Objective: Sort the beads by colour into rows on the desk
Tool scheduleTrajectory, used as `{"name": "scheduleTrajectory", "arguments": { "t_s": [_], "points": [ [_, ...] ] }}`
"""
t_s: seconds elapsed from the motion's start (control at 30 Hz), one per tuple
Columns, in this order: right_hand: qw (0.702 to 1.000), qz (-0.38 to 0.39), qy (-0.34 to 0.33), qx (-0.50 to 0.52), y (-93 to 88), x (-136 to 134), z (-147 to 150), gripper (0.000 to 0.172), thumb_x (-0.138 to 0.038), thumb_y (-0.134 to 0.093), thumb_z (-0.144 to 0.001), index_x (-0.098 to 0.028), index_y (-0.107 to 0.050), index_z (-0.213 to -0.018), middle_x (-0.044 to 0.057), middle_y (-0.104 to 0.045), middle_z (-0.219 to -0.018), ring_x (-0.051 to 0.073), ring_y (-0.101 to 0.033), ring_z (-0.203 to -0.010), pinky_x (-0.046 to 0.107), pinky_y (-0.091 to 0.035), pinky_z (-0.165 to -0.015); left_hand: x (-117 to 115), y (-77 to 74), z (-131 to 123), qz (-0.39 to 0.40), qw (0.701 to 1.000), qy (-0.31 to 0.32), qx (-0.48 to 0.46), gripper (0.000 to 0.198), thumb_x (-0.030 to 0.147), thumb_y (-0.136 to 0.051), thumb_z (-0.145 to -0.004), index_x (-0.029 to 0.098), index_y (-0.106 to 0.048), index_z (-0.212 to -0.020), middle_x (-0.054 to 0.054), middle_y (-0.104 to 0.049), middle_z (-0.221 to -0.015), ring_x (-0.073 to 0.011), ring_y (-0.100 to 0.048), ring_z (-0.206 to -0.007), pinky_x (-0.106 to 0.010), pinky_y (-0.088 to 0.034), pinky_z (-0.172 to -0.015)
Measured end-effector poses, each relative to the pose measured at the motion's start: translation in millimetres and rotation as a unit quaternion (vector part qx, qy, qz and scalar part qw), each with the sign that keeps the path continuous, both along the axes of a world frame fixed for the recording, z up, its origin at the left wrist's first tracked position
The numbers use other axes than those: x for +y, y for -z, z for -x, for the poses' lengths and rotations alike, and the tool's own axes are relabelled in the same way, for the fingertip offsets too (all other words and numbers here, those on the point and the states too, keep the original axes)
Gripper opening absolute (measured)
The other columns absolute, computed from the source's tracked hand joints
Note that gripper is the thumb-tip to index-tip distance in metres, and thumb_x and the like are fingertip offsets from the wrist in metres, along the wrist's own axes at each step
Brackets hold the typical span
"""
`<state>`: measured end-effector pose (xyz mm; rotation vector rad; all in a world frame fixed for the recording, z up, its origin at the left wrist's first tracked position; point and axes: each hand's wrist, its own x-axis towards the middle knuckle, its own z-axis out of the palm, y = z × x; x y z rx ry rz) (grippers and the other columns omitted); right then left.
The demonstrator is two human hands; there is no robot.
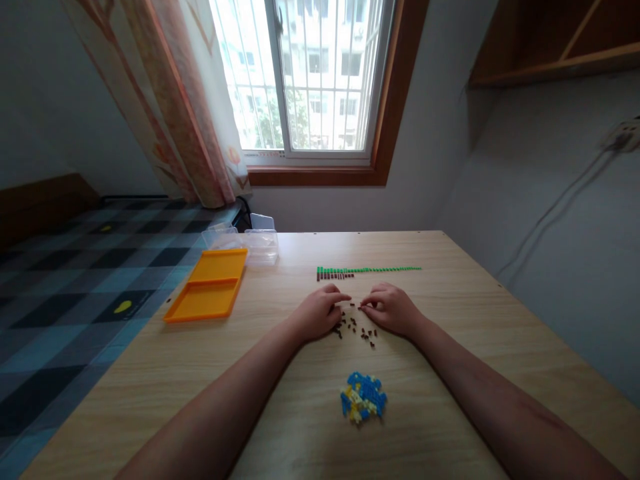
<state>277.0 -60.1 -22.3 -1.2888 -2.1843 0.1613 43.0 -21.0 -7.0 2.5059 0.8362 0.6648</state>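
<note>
Brown bits (353,321) lie loose on the wood table (460,313) betw. the two hands, w/ L hand (320,313) at approx. 9 o'clock, index stretched out & apart from the thumb, tip just beside one bit, and R hand (391,308) at approx. 2, thumb & fingertips close tog. at another bit, can't tell if clamped on it. From the loose bits, a green row (345,271) runs 11 to 2 o'clock w/ a shorter brown row (329,276) alongside at approx. 11; blue/yellow pile (367,393) at 6, orange tray (207,300) at approx. 9, clear boxes (261,248) at approx. 10.
</note>
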Motion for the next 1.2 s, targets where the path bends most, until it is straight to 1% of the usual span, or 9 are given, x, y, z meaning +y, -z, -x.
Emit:
{"name": "scheduleTrajectory", "arguments": {
  "t_s": [0.13, 0.33, 0.6, 0.73, 0.87, 0.97, 1.07, 1.13, 1.2],
  "points": [
    [1.0, 0.0, 0.0, 0.004, -0.6, -1, 1, 0.009, -0.025, -0.069, -0.084, -0.024, -0.077, -0.084, 0.003, -0.068, -0.074, 0.018, -0.059, -0.075, 0.031, -0.043, -0.074, 1, -0.9, 0, 0.008, 1.0, -0.002, -0.019, 0.041, 0.002, -0.051, -0.078, 0.018, -0.074, -0.107, -0.006, -0.063, -0.097, -0.0172, -0.062, -0.088, -0.031, -0.051, -0.09],
    [1.0, 0.011, -0.009, 0.008, -2.2, -1, 4, 0.008, -0.02, -0.069, -0.082, -0.023, -0.076, -0.08, 0.003, -0.068, -0.072, 0.018, -0.059, -0.075, 0.03, -0.043, -0.073, 1, 0.7, 0, 0.015, 1.0, 0.009, -0.021, 0.039, 0.002, -0.052, -0.077, 0.019, -0.076, -0.103, -0.005, -0.062, -0.094, -0.0165, -0.061, -0.086, -0.03, -0.051, -0.089],
    [0.995, 0.08, -0.024, 0.061, -1.9, 0, 3, 0.007, -0.02, -0.069, -0.08, -0.023, -0.076, -0.079, 0.001, -0.068, -0.072, 0.016, -0.059, -0.072, 0.029, -0.043, -0.072, 3, -2.3, 1, 0.036, 0.997, -0.022, -0.063, 0.039, 0.001, -0.048, -0.074, 0.019, -0.077, -0.093, -0.005, -0.063, -0.091, -0.0172, -0.061, -0.087, -0.032, -0.052, -0.087],
    [0.994, 0.082, -0.017, 0.073, -0.5, 0, 5, 0.008, -0.02, -0.068, -0.079, -0.023, -0.076, -0.079, 0.001, -0.067, -0.071, 0.016, -0.058, -0.07, 0.028, -0.042, -0.068, 2, -2.1, 0, 0.039, 0.997, -0.021, -0.069, 0.039, 0.0, -0.048, -0.073, 0.019, -0.078, -0.09, -0.005, -0.063, -0.088, -0.0171, -0.06, -0.086, -0.032, -0.051, -0.086],
    [0.994, 0.064, 0.017, 0.082, 1.3, 1, 6, 0.009, -0.02, -0.067, -0.079, -0.022, -0.075, -0.079, 0.001, -0.067, -0.071, 0.016, -0.058, -0.069, 0.028, -0.042, -0.067, 3, 0.8, 0, 0.041, 0.997, -0.004, -0.065, 0.038, 0.0, -0.05, -0.073, 0.021, -0.079, -0.088, -0.004, -0.06, -0.086, -0.016, -0.059, -0.083, -0.03, -0.051, -0.083],
    [0.992, 0.04, 0.064, 0.1, 3.5, 4, 1, 0.014, -0.018, -0.063, -0.079, -0.021, -0.075, -0.084, 0.002, -0.069, -0.074, 0.016, -0.058, -0.069, 0.028, -0.043, -0.066, 3, 1.5, 2, 0.039, 0.998, 0.015, -0.048, 0.036, 0.004, -0.053, -0.078, 0.024, -0.079, -0.093, -0.004, -0.059, -0.09, -0.0158, -0.058, -0.083, -0.03, -0.05, -0.082],
    [0.988, 0.036, 0.099, 0.113, 4.9, 7, -6, 0.016, -0.019, -0.061, -0.079, -0.02, -0.076, -0.086, 0.003, -0.07, -0.074, 0.016, -0.058, -0.066, 0.028, -0.043, -0.065, 0, -2.1, 3, 0.029, 0.999, 0.043, -0.015, 0.033, 0.011, -0.056, -0.083, 0.027, -0.078, -0.102, -0.005, -0.059, -0.096, -0.0167, -0.058, -0.086, -0.031, -0.049, -0.083],
    [0.988, 0.048, 0.1, 0.106, 4.2, 7, -10, 0.016, -0.021, -0.062, -0.08, -0.021, -0.077, -0.087, 0.003, -0.07, -0.074, 0.016, -0.058, -0.066, 0.028, -0.044, -0.065, -3, -6.3, 4, 0.015, 0.998, 0.06, 0.015, 0.029, 0.018, -0.06, -0.085, 0.028, -0.077, -0.106, -0.005, -0.059, -0.098, -0.018, -0.057, -0.089, -0.031, -0.047, -0.084],
    [0.991, 0.056, 0.086, 0.082, 2.2, 6, -11, 0.016, -0.024, -0.063, -0.081, -0.021, -0.077, -0.087, 0.003, -0.069, -0.074, 0.017, -0.059, -0.069, 0.028, -0.044, -0.066, -7, -10.0, 2, -0.001, 0.997, 0.067, 0.039, 0.025, 0.028, -0.063, -0.088, 0.03, -0.076, -0.109, -0.006, -0.059, -0.098, -0.0195, -0.057, -0.091, -0.032, -0.046, -0.085]
  ]
}}
